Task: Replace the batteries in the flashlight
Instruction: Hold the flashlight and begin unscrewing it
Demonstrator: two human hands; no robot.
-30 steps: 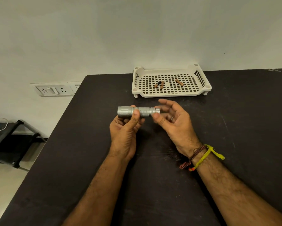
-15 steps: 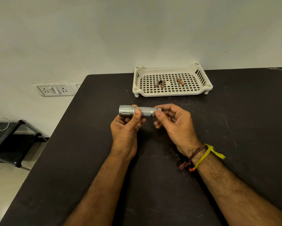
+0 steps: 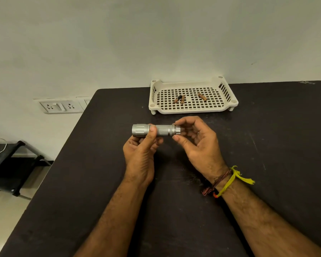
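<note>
Black and scuffed, the table (image 3: 267, 154) fills most of the view and runs back to a pale wall, where a socket plate (image 3: 60, 107) sits off its left edge. At the far edge stands a cream plastic tray (image 3: 193, 110) with a slotted floor. Nothing lies between it and the hands, so the reach to it is open.

Above the middle of the table the person holds the silver flashlight (image 3: 156, 130) level, wide head to the left and tail cap to the right. The left hand (image 3: 139, 156) has its thumb pressed over the barrel just behind the head and its fingers curled beneath, clamped on the flashlight; this seems meant to keep the body from turning. The right hand (image 3: 198, 143) is at the tail cap with its fingers spread and loosely curved around the end, the thumb hanging just below the cap and apart from it. Whether the upper fingertips touch the cap cannot be told. It looks like a re-grip between twists, so the cap is probably still being unscrewed.

In the tray lie three small batteries (image 3: 182, 99), two close together on the left and one apart to the right. Whether these are fresh or spent cannot be told.
</note>
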